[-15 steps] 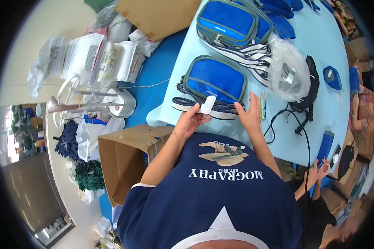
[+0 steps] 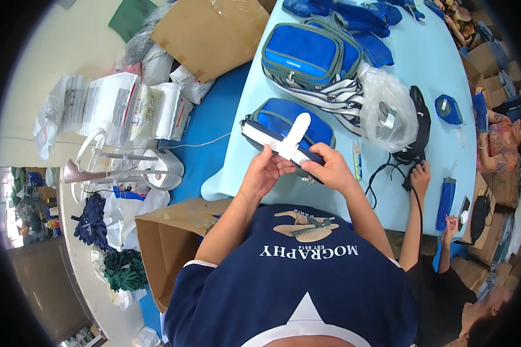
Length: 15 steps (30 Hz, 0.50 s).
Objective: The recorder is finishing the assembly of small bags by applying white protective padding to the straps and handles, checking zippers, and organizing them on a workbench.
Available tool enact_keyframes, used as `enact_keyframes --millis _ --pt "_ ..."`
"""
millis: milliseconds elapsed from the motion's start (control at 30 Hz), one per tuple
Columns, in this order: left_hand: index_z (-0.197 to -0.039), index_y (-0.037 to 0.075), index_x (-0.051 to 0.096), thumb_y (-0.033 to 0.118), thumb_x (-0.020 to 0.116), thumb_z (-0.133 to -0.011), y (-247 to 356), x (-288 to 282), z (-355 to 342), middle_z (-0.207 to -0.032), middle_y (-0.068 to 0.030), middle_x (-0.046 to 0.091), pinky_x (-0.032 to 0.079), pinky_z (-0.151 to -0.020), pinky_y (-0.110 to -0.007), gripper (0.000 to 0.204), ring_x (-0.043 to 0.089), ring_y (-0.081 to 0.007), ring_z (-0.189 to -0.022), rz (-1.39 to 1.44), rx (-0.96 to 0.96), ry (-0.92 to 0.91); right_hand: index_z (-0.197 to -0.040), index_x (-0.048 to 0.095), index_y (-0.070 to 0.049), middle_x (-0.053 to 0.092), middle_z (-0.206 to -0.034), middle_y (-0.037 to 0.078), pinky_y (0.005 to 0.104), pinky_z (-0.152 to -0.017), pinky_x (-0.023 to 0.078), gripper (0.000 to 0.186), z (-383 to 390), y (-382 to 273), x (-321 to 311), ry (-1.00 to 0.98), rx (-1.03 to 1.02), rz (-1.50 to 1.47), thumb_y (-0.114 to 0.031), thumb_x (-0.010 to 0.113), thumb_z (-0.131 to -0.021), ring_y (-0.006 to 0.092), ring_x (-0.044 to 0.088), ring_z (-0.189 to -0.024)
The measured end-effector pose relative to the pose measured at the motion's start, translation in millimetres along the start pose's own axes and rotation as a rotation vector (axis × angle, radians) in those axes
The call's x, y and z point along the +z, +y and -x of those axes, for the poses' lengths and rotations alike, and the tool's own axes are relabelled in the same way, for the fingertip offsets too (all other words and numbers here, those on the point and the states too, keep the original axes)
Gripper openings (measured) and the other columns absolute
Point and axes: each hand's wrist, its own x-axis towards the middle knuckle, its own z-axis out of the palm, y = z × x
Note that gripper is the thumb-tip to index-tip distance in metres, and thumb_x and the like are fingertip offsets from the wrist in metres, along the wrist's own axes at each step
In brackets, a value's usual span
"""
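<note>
Two hands on one white strap (image 2: 289,139), lifted over the blue pouch (image 2: 286,124) at the counter (image 2: 237,156) edge | left hand (image 2: 263,170) and right hand (image 2: 330,168) pinch it | likely light, limp webbing; grip it near the fold.

I see a light blue table (image 2: 440,69) carrying blue pouches (image 2: 307,52), a clear plastic bag (image 2: 388,104), black cords (image 2: 414,139) and small snips (image 2: 358,159).

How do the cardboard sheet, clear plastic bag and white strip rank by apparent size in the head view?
1. Cardboard sheet, largest.
2. Clear plastic bag.
3. White strip, smallest, though held up nearer the camera between left hand and right hand.
</note>
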Motion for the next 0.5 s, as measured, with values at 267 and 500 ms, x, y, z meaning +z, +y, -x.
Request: enact_keyframes --millis 267,500 --pt "-0.116 0.002 0.047 0.025 0.080 -0.061 64.4 36.8 8.5 -0.114 -0.0185 0.048 0.038 -0.087 -0.041 0.069 0.048 -0.0319 -0.104 -1.660 0.965 0.068 -0.092 0.056 -0.001 0.056 -0.074 0.001 0.0225 -0.062 0.042 0.016 -19.3 -26.9 -28.7 -0.080 -0.099 -0.121 -0.015 0.059 -0.086 0.0067 0.049 -0.069" --pt "-0.116 0.005 0.049 0.024 0.081 -0.052 67.1 67.1 -1.1 -0.121 -0.0176 0.039 0.024 -0.100 -0.050 0.074 0.035 -0.0354 -0.119 -2.107 0.749 0.141 -0.091 0.056 -0.001 0.054 -0.071 0.004 0.0242 -0.062 0.041 0.015 -18.8 -31.8 -32.4 -0.063 -0.165 -0.038 -0.016 0.053 -0.088 0.0095 0.048 -0.067"
